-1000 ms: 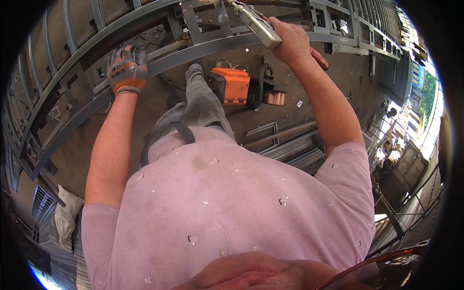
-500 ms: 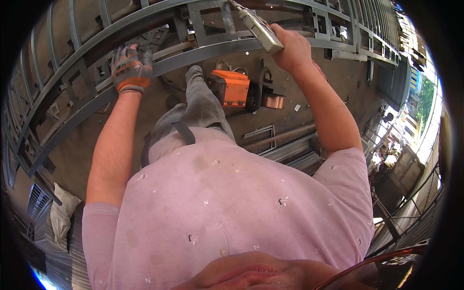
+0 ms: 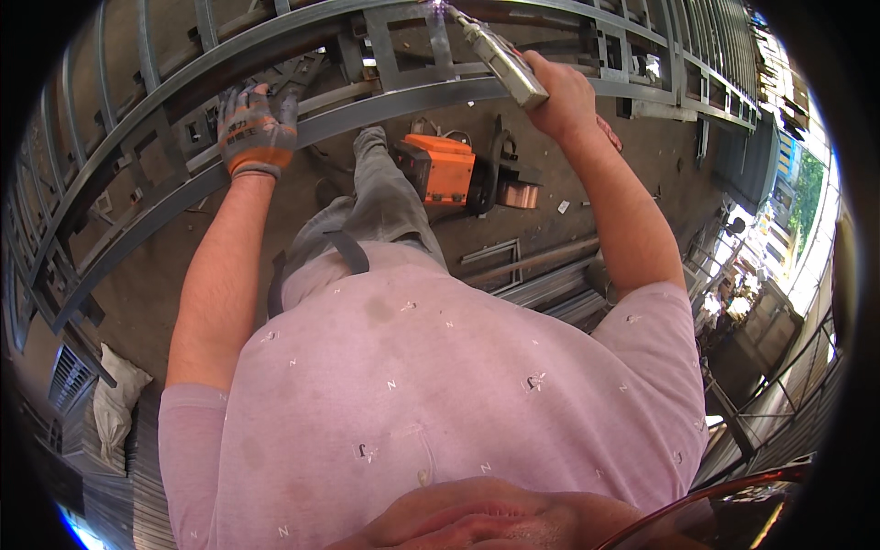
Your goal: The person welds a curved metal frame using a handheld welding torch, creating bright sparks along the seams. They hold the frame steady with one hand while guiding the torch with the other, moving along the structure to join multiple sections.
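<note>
My right hand (image 3: pixel 566 99) is bare and wrapped round a silver-grey, boxy welding torch (image 3: pixel 504 66). The torch slants up to the left, and its narrow tip meets the metal frame (image 3: pixel 367 101) near the top edge. A small purple-white spark (image 3: pixel 439 5) glows at that tip. Farther left, my left hand (image 3: pixel 257 133) wears a grey and orange work glove. It lies on the frame's near rails with its fingers stretched out, holding nothing that I can see. The frame is grey steel, with long rails, upright bars and rectangular openings.
An orange machine (image 3: pixel 438 170) stands on the floor below the frame, beside a copper-coloured spool (image 3: pixel 519 195). Long metal bars (image 3: pixel 555 286) lie at the right of my body. At the lower left is a white sack (image 3: pixel 119 399).
A spark has appeared at the torch's tip. My right hand and the torch have shifted slightly right and down. My left hand has slid a little to the right along the frame.
</note>
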`<state>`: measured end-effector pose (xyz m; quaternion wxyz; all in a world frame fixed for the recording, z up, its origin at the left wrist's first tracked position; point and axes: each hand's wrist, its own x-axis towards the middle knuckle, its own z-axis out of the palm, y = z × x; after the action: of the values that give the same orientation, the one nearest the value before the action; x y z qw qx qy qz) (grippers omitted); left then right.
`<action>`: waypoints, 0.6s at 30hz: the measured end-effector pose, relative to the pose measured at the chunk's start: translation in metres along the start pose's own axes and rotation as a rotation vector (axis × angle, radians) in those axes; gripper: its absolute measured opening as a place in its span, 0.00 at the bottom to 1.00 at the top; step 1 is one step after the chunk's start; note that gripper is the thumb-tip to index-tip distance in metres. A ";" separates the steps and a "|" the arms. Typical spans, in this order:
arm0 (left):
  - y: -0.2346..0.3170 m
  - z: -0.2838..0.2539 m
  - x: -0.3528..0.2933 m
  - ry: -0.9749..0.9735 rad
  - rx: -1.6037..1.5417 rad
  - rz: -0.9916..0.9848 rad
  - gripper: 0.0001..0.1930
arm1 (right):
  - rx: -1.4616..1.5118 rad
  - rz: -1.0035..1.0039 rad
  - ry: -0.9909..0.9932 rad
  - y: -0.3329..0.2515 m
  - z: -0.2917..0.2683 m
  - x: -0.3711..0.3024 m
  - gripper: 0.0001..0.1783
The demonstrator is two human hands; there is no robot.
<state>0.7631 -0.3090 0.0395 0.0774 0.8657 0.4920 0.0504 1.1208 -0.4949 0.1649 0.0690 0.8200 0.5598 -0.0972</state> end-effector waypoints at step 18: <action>-0.002 0.004 0.000 -0.020 -0.021 -0.008 0.24 | 0.071 -0.102 -0.041 -0.035 -0.018 0.001 0.17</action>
<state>0.7623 -0.3079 0.0351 0.0917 0.8633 0.4941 0.0468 1.0899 -0.4772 0.1817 0.0463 0.7901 0.5957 -0.1373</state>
